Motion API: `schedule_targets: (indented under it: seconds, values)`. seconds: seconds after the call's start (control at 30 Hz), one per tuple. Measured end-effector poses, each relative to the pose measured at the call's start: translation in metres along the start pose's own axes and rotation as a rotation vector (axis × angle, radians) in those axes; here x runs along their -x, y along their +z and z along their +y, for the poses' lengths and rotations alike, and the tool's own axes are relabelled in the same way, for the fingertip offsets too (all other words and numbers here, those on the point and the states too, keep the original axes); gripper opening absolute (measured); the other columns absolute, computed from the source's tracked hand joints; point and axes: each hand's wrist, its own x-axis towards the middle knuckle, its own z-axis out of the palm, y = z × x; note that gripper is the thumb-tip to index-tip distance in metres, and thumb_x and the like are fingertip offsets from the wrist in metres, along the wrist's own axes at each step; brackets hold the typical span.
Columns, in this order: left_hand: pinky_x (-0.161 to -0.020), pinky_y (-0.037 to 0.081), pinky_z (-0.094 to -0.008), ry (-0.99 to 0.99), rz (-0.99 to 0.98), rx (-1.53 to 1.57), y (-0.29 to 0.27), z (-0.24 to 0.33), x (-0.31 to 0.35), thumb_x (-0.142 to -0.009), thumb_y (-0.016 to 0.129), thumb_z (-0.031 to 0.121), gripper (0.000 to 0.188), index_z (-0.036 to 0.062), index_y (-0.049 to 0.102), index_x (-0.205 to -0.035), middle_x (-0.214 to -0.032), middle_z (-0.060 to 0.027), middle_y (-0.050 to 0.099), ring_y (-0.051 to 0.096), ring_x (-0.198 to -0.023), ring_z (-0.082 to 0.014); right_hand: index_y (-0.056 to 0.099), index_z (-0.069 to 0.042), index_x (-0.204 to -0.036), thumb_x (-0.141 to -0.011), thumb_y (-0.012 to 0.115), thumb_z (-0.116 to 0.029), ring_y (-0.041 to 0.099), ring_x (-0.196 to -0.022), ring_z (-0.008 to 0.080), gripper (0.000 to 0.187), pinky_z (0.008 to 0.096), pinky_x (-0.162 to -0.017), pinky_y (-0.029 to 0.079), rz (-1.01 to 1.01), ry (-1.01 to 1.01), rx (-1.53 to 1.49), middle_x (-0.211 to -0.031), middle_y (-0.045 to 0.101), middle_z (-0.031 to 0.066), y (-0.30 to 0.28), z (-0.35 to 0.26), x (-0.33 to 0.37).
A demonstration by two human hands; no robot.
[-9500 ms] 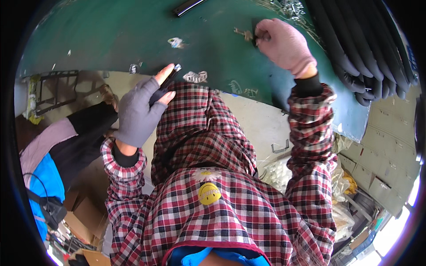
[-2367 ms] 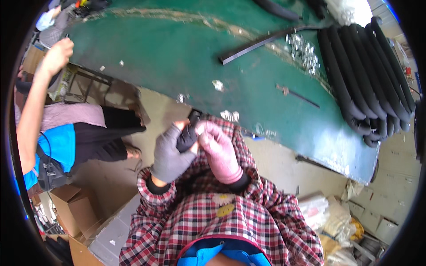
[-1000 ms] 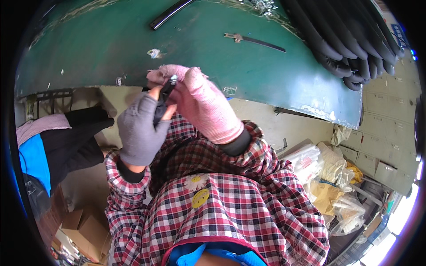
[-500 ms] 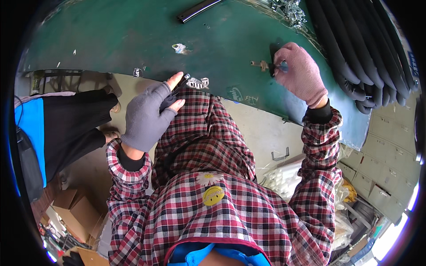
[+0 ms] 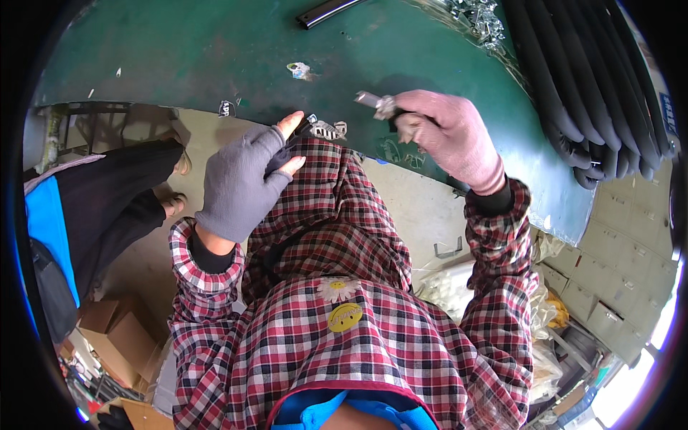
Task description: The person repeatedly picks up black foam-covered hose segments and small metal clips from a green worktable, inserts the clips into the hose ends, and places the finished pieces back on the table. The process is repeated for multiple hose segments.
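In its grey glove with bare fingertips, my left hand [image 5: 245, 183] is closed round a black piece [image 5: 304, 127] at the table's near edge. Most of that piece is hidden under the fingers, so its full shape cannot be told. My right hand [image 5: 459, 140], in a pink glove, is raised over the green table. A small silvery metal piece [image 5: 374, 100] is pinched in it, its rounded end pointing left toward my left hand. The part inside the fingers is covered, and motion blurs the fingertips.
Long black padded tubes [image 5: 562, 79] are stacked on the right of the green table [image 5: 186, 61]. Small metal parts [image 5: 481, 21] lie heaped at the far side, left of them a dark metal bar [image 5: 326, 13]. A person in black trousers [image 5: 115, 208] is at left, near a cardboard box [image 5: 122, 340].
My right hand has moved left and toward me from the table's right side, lifting the metal piece from the tabletop. My left hand stays nearly in place with the black piece.
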Motion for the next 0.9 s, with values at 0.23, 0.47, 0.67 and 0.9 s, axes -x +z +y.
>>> schedule_targets:
  seconds: [0.23, 0.47, 0.67, 0.9]
  values:
    - [-0.065, 0.049, -0.0371, -0.006, -0.025, -0.046, -0.002, 0.008, 0.002, -0.083, 0.077, 0.014, 0.063, 0.0179, 0.059, -0.144, -0.086, -0.0101, 0.060, 0.061, -0.068, -0.0264, 0.077, -0.013, -0.093, -0.088, 0.074, -0.034, 0.066, -0.072, 0.0314, 0.022, 0.0378, -0.065, 0.052, -0.285, -0.103, 0.224, -0.077, 0.068, 0.0101, 0.001, 0.001, -0.050]
    - [-0.061, 0.048, -0.0377, 0.013, -0.036, -0.052, -0.003, 0.014, 0.002, -0.081, 0.079, 0.013, 0.067, 0.0186, 0.058, -0.144, -0.081, -0.0093, 0.057, 0.059, -0.065, -0.0258, 0.077, -0.015, -0.096, -0.091, 0.068, -0.038, 0.066, -0.077, 0.0331, 0.025, 0.0396, -0.069, 0.053, -0.419, -0.035, 0.260, -0.080, 0.068, 0.0127, -0.004, -0.003, -0.057]
    - [-0.060, 0.048, -0.0395, 0.048, -0.059, -0.081, -0.004, 0.015, 0.004, -0.079, 0.080, 0.012, 0.069, 0.0184, 0.058, -0.145, -0.080, -0.0091, 0.056, 0.058, -0.063, -0.0264, 0.076, -0.014, -0.099, -0.094, 0.063, -0.042, 0.067, -0.082, 0.0351, 0.031, 0.0420, -0.075, 0.054, -0.589, 0.033, 0.399, -0.086, 0.069, 0.0135, -0.008, -0.018, -0.069]
    - [-0.060, 0.047, -0.0409, 0.077, -0.053, -0.099, -0.005, 0.017, 0.005, -0.079, 0.080, 0.012, 0.069, 0.0172, 0.058, -0.144, -0.081, -0.0098, 0.056, 0.059, -0.066, -0.0291, 0.076, -0.011, -0.099, -0.095, 0.064, -0.043, 0.068, -0.086, 0.0343, 0.035, 0.0410, -0.078, 0.055, -0.688, 0.139, 0.467, -0.089, 0.071, 0.0137, -0.006, -0.033, -0.079]
